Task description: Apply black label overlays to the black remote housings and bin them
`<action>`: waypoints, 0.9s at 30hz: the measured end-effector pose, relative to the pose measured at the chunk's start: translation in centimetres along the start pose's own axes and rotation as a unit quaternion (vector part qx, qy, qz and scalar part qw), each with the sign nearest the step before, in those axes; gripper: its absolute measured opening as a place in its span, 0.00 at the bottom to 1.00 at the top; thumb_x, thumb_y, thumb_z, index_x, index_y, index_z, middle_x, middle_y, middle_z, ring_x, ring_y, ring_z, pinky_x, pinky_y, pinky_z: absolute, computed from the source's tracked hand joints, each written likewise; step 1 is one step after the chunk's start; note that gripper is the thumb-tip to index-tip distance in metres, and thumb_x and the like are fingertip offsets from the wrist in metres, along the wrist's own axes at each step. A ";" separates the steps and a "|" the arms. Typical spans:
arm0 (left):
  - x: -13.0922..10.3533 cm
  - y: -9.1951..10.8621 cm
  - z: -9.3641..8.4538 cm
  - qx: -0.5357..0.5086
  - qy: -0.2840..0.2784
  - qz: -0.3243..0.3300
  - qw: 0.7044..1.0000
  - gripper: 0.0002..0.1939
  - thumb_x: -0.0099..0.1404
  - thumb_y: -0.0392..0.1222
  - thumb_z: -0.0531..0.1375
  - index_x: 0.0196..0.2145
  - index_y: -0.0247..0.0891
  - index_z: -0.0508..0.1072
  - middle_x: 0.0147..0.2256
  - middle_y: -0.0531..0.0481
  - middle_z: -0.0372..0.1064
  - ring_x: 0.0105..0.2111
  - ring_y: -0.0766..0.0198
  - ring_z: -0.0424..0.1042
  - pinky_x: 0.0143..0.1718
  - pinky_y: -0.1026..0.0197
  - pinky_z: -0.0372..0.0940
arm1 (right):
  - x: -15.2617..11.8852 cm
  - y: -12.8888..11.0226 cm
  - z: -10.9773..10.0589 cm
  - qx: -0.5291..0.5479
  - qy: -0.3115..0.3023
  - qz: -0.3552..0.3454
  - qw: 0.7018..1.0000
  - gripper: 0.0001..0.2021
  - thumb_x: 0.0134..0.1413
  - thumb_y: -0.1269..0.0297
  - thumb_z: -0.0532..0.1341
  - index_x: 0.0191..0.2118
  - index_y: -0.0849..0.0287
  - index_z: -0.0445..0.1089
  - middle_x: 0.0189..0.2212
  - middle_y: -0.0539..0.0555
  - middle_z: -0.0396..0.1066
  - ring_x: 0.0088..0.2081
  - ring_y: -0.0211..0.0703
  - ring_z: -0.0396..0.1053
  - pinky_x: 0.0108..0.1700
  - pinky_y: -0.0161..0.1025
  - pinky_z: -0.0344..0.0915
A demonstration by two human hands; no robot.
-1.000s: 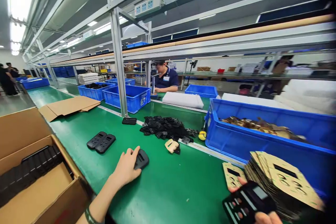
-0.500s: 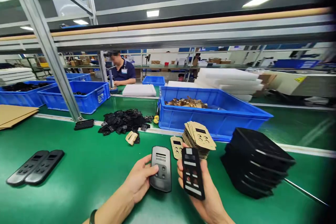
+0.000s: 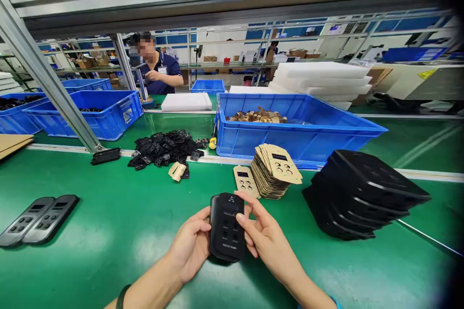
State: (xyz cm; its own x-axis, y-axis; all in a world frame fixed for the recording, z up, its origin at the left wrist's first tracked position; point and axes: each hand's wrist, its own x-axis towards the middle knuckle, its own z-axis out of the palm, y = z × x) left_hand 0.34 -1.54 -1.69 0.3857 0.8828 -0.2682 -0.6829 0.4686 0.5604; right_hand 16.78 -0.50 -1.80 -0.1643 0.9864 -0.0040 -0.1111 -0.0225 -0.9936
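Note:
My left hand [image 3: 194,239] grips the left side of a dark casing [image 3: 214,231], which is mostly hidden under a black faceplate. My right hand [image 3: 259,229] pinches the right edge of that black faceplate [image 3: 230,246], which has holes and small print and lies over the casing. Just behind the hands stand a stack of tan cut-out sheets [image 3: 281,166] and one loose tan sheet [image 3: 243,178]. Two grey-black casings [image 3: 50,219] lie side by side at the left. A tall stack of black parts [image 3: 366,193] stands at the right.
A blue bin [image 3: 297,140] of brown pieces stands behind the tan stack. Left of it are a pile of small black parts [image 3: 163,147], a metal post [image 3: 54,72] and another blue bin [image 3: 87,116]. A person [image 3: 161,70] sits across the bench.
The black faceplate in my right hand has moved left and turned over, onto the casing in my left hand. The view has tilted down. The person across has raised a hand.

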 end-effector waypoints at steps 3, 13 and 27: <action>0.0 -0.1 0.0 0.004 0.001 0.002 1.000 0.22 0.53 0.27 0.54 0.46 0.31 0.72 0.34 0.44 0.73 0.32 0.63 0.69 0.37 0.61 0.62 | 0.0 0.0 0.0 -0.020 -0.010 0.008 1.000 0.21 0.55 0.52 0.60 0.54 0.47 0.59 0.28 0.43 0.54 0.14 0.24 0.53 0.11 0.25 0.55; -0.3 -0.1 0.4 0.040 -0.006 0.011 0.999 0.18 0.60 0.32 0.54 0.48 0.33 0.71 0.39 0.42 0.73 0.35 0.60 0.70 0.37 0.60 0.62 | -0.2 0.2 0.4 -0.088 0.000 0.010 0.996 0.24 0.53 0.55 0.60 0.56 0.51 0.61 0.29 0.44 0.54 0.14 0.27 0.57 0.11 0.28 0.58; -0.5 -0.3 0.6 0.130 -0.031 0.038 0.990 0.27 0.57 0.39 0.65 0.55 0.40 0.68 0.50 0.42 0.68 0.47 0.54 0.68 0.45 0.60 0.61 | 0.0 1.1 -0.1 -0.114 -0.026 0.009 0.993 0.26 0.56 0.53 0.58 0.58 0.54 0.56 0.22 0.44 0.61 0.16 0.32 0.56 0.15 0.29 0.54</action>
State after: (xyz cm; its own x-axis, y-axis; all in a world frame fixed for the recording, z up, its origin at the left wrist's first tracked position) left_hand 0.75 -2.13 -1.25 0.3821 0.9077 -0.1736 -0.5323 0.3697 0.7616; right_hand 16.76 -0.54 -2.89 -0.2155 0.9762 -0.0229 0.1167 0.0025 -0.9932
